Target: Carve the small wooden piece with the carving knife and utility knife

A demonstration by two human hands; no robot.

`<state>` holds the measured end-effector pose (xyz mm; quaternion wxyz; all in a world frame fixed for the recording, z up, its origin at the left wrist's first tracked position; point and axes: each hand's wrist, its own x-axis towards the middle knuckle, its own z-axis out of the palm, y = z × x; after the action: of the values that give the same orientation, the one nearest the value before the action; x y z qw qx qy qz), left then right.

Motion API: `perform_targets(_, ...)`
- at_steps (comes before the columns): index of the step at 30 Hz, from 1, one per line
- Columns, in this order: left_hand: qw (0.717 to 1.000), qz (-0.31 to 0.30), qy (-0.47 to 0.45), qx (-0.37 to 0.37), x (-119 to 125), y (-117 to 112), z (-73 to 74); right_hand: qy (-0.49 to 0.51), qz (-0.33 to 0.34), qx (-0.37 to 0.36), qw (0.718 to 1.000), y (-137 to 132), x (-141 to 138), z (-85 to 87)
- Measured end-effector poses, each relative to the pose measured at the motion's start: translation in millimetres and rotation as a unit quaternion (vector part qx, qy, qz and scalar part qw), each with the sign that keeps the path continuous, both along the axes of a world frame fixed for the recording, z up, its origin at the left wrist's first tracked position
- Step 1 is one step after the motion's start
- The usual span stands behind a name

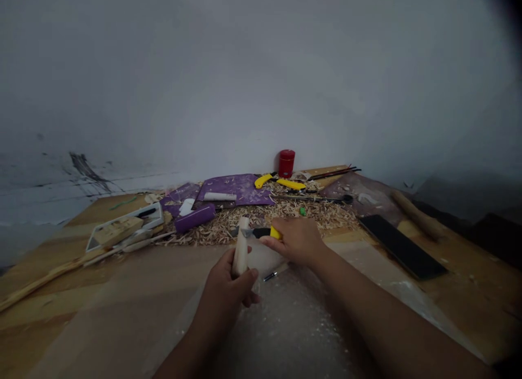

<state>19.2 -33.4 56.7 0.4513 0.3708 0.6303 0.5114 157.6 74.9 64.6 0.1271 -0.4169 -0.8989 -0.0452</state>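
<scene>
Pale carved wood piece (240, 250) — upright in the left hand (222, 298), grip closed round its lower half. Probably light and stiff, but liable to split along the grain; safest hold low, well away from the cutting edge. Right hand (296, 240) with grip closed on a yellow-and-black utility knife (261, 233), blade right at the wood's side, exact contact hard to make out. Translucent plastic sheet (261, 258) just under both hands. Beyond them, wood shavings (261, 216) heaped on the tabletop (468, 292) — then purple cutting mats (234, 186), a red canister (286, 163). White tray (124, 224) off to the left, black sharpening stone (402, 246) to the right, both well apart from the hands.
</scene>
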Motion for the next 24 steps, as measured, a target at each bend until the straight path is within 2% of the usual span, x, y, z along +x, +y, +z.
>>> perform_targets(5, 0.999, -0.004, 0.034, -0.004, -4.5, -0.4, 5.6, -0.01, 0.075, -0.004, 0.997, -10.6, -3.9, -4.3)
perform_targets(7, 0.999, 0.003, 0.047, -0.011, -3.4, -1.5, 7.9, -0.009, 0.084, 0.005, 0.996, -10.2, -4.0, -5.6)
perform_targets(12, 0.996, 0.004, 0.08, -0.044, 2.5, -3.7, 8.9, 0.001, 0.038, 0.022, 0.999, 1.0, -0.2, -5.8)
perform_targets(19, 0.993, 0.02, 0.113, -0.041, 1.8, -4.6, 11.0, 0.001, 0.043, 0.021, 0.999, -4.1, -3.2, -4.9)
perform_targets(21, 0.992, 0.016, 0.12, -0.044, 4.9, -7.3, 13.3, 0.008, 0.019, 0.027, 0.999, 1.6, -1.9, -5.3)
perform_targets(24, 0.992, -0.007, 0.113, -0.049, 11.3, -12.4, 14.5, 0.025, -0.052, 0.037, 0.998, 19.9, 7.1, -6.1)
